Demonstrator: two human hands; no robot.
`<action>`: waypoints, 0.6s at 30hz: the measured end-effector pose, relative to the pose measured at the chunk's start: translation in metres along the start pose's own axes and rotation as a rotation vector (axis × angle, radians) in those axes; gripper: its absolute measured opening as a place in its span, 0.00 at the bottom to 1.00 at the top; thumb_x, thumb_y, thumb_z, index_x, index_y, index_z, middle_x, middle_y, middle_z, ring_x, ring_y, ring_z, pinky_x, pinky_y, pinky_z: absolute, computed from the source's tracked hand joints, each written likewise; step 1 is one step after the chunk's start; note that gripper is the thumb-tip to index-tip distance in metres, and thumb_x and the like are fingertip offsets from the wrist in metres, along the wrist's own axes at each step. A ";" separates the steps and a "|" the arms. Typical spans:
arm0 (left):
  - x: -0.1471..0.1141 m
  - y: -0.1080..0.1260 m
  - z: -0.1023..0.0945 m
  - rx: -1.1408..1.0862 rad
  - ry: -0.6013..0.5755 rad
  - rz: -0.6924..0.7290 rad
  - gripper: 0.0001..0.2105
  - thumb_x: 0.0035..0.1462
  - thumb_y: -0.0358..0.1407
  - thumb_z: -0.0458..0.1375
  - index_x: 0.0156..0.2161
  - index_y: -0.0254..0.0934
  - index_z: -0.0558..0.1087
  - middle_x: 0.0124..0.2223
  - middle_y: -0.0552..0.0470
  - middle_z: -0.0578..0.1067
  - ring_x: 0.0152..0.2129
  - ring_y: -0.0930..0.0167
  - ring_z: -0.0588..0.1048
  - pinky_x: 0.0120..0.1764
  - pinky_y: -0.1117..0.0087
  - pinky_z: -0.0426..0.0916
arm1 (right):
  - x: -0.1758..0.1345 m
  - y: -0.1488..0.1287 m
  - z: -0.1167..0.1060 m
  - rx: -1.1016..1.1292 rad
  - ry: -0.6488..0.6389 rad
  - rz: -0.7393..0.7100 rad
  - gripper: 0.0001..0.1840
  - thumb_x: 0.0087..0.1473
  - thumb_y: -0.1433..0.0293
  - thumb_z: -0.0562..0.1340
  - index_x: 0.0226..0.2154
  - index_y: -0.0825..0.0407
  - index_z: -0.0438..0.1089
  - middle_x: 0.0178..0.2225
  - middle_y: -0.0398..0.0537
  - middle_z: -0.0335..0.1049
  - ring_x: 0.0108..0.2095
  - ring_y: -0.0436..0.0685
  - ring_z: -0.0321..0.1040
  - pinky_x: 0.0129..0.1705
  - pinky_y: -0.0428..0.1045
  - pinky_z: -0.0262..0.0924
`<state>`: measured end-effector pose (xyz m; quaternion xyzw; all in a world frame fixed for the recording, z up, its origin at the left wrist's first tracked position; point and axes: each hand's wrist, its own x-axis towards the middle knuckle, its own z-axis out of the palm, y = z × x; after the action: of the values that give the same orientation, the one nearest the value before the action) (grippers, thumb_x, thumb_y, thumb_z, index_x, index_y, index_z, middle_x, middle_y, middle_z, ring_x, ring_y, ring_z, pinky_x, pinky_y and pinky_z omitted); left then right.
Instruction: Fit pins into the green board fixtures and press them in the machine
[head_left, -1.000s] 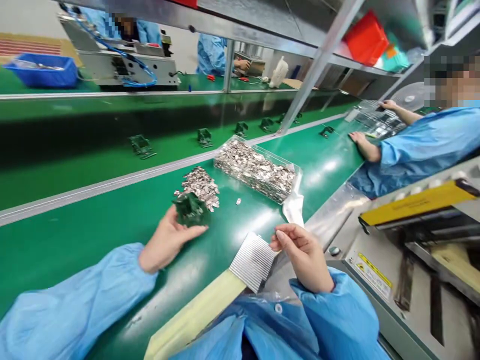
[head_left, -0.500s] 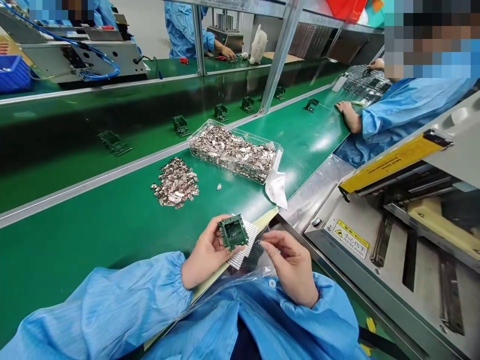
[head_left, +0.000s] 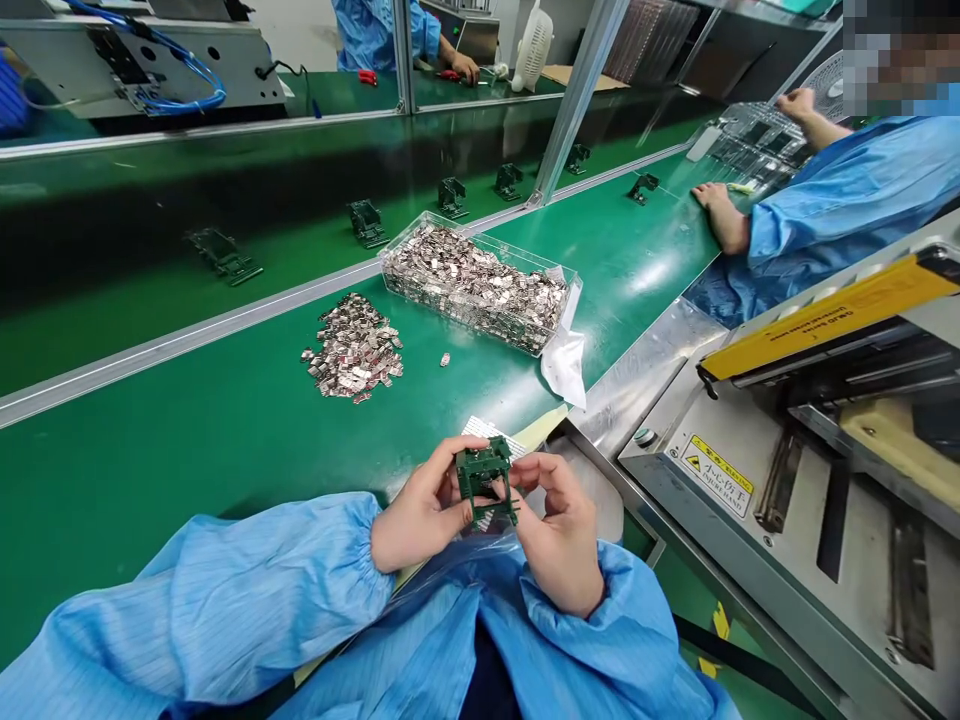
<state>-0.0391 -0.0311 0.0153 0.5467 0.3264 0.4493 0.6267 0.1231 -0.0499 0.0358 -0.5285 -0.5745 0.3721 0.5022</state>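
Observation:
A green circuit board frame [head_left: 480,462], square with an open middle, is gripped along its left side by my left hand [head_left: 424,510]. My right hand [head_left: 561,530] is closed at the frame's right side, thumb and fingertips against it; whatever lies between those fingertips is hidden. Behind the frame shows a white ridged sheet [head_left: 480,428], partly covered. Ahead of my hands, a heap of small silvery metal pieces [head_left: 356,348] lies on the green bench, with a single metal piece [head_left: 445,359] apart from it.
A clear plastic box [head_left: 574,300] full of similar pieces stands ahead, white paper [head_left: 564,370] at its near corner. Several board frames [head_left: 366,222] sit on the green belt beyond the metal rail [head_left: 187,325]. A machine [head_left: 690,440] borders the right; a co-worker's arm [head_left: 832,205] reaches in.
My right hand has moved left to the board frame, where it was apart with a tiny metallic part in its fingertips. The frame has tilted in my left hand. The camera view has shifted slightly.

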 end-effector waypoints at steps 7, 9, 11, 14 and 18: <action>-0.004 -0.003 0.000 0.073 0.014 -0.037 0.21 0.59 0.36 0.60 0.56 0.41 0.62 0.42 0.49 0.75 0.30 0.73 0.74 0.32 0.75 0.69 | -0.004 -0.001 0.009 0.008 0.094 0.042 0.08 0.52 0.74 0.64 0.35 0.49 0.65 0.28 0.40 0.70 0.29 0.51 0.69 0.32 0.45 0.64; -0.006 -0.004 -0.001 0.120 0.023 -0.051 0.20 0.61 0.37 0.58 0.57 0.41 0.62 0.39 0.50 0.75 0.28 0.73 0.73 0.31 0.75 0.68 | -0.006 0.000 0.012 0.016 0.130 0.074 0.08 0.53 0.72 0.64 0.33 0.49 0.63 0.27 0.40 0.69 0.28 0.51 0.68 0.30 0.45 0.64; -0.008 -0.006 -0.002 0.175 0.033 -0.050 0.19 0.62 0.38 0.56 0.57 0.41 0.62 0.38 0.50 0.75 0.28 0.73 0.72 0.31 0.74 0.67 | -0.007 0.001 0.014 0.021 0.137 0.104 0.09 0.54 0.70 0.64 0.32 0.49 0.61 0.26 0.41 0.68 0.26 0.51 0.66 0.28 0.45 0.63; -0.009 -0.008 -0.003 0.257 0.064 -0.050 0.18 0.62 0.38 0.56 0.56 0.41 0.64 0.38 0.50 0.74 0.28 0.72 0.72 0.31 0.74 0.66 | -0.009 0.002 0.016 -0.002 0.111 0.115 0.08 0.55 0.69 0.64 0.32 0.49 0.61 0.26 0.41 0.66 0.26 0.51 0.64 0.27 0.45 0.62; -0.010 -0.006 0.000 0.295 0.149 -0.063 0.18 0.61 0.39 0.57 0.55 0.40 0.66 0.36 0.50 0.74 0.27 0.72 0.71 0.28 0.74 0.65 | -0.010 0.005 0.015 -0.015 0.107 0.083 0.06 0.55 0.69 0.63 0.34 0.49 0.65 0.32 0.44 0.65 0.32 0.53 0.65 0.33 0.47 0.63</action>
<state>-0.0418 -0.0401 0.0082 0.5873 0.4514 0.4159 0.5276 0.1093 -0.0575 0.0262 -0.5749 -0.5272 0.3594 0.5122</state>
